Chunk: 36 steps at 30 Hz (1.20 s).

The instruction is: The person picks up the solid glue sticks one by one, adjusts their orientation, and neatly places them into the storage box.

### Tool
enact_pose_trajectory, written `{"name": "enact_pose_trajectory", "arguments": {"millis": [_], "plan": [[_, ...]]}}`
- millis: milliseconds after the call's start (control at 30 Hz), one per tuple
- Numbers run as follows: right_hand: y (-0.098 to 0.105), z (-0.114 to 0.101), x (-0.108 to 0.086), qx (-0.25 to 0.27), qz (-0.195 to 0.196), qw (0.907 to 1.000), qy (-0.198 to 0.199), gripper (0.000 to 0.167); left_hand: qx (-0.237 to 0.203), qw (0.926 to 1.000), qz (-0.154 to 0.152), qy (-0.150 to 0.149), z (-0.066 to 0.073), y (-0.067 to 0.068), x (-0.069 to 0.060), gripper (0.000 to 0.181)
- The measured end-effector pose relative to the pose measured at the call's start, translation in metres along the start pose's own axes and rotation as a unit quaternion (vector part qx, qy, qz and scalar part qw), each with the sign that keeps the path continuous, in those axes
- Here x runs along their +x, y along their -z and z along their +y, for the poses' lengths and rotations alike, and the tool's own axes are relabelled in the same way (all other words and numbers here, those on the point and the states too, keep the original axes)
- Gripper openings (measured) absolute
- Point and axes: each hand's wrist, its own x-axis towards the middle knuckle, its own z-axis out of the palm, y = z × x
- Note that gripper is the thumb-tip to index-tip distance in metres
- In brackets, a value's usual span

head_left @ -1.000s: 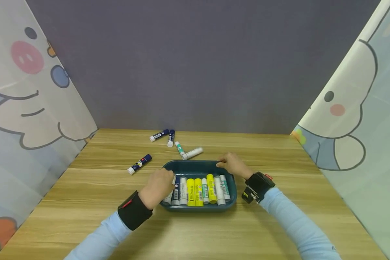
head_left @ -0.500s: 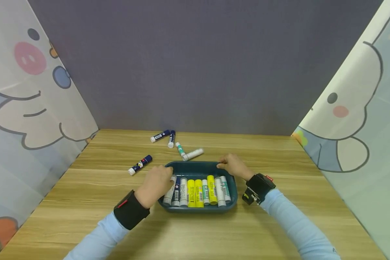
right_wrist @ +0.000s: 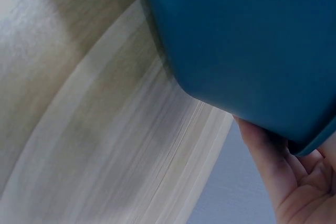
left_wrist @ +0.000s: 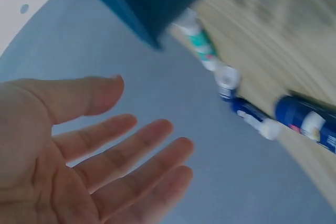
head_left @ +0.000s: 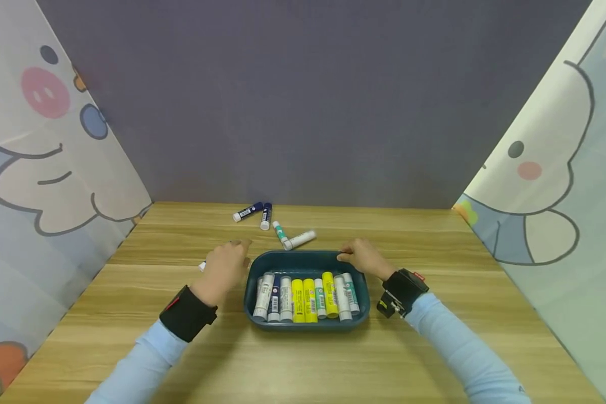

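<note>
My left hand (head_left: 224,270) hovers just left of the dark teal bin (head_left: 308,326), fingers extended and holding nothing, as the left wrist view shows. It covers most of a navy glue stick; only the white cap end (head_left: 202,266) peeks out. My right hand (head_left: 366,259) grips the bin's back right rim; in the right wrist view, fingers curl at the edge of the blue-looking bin wall (right_wrist: 247,51). Inside the bin several glue sticks stand in a row: a white one (head_left: 264,297) at the left, yellow ones (head_left: 297,301) mid-row, a teal-and-white one (head_left: 350,294) at the right.
Behind the bin lie a white glue stick (head_left: 300,239) and a small teal-labelled one (head_left: 279,231), touching. Farther back are two navy glue sticks, one slanted (head_left: 247,212), one nearly upright in view (head_left: 266,216). A grey panel (head_left: 303,101) rises behind the wooden table (head_left: 409,359).
My left hand has let go of the white glue stick at the bin's left end and moved left, over the lone navy glue stick. My right hand stays on the rim.
</note>
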Motion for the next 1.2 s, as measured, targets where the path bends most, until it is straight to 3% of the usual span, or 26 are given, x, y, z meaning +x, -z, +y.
{"name": "enact_pose_trajectory", "arguments": {"millis": [67,267,500,800,1033,1200], "plan": [[-0.001,0.001,-0.001,0.0,0.0,1.0,0.001,0.016,-0.011,0.9998,-0.016,0.006,-0.01,-0.002,0.003,0.033],[-0.002,0.0,-0.004,0.002,-0.003,1.0,-0.006,0.018,-0.037,0.9985,-0.04,-0.002,-0.041,-0.014,0.014,0.024],[0.0,0.0,-0.006,0.0,-0.001,1.0,0.003,0.016,-0.04,0.995,-0.088,0.025,-0.069,-0.027,0.025,0.032],[0.001,-0.003,-0.008,-0.003,0.001,1.0,0.001,0.018,-0.059,0.9894,-0.123,0.05,-0.086,-0.036,0.029,0.041],[-0.001,-0.005,-0.008,0.006,0.001,0.9999,0.015,0.031,-0.014,0.9928,-0.114,0.035,-0.094,-0.051,0.027,0.008],[-0.002,-0.005,-0.008,0.009,0.002,0.9998,0.018,0.036,-0.005,0.9933,-0.107,0.042,-0.095,-0.058,0.025,0.004]]}}
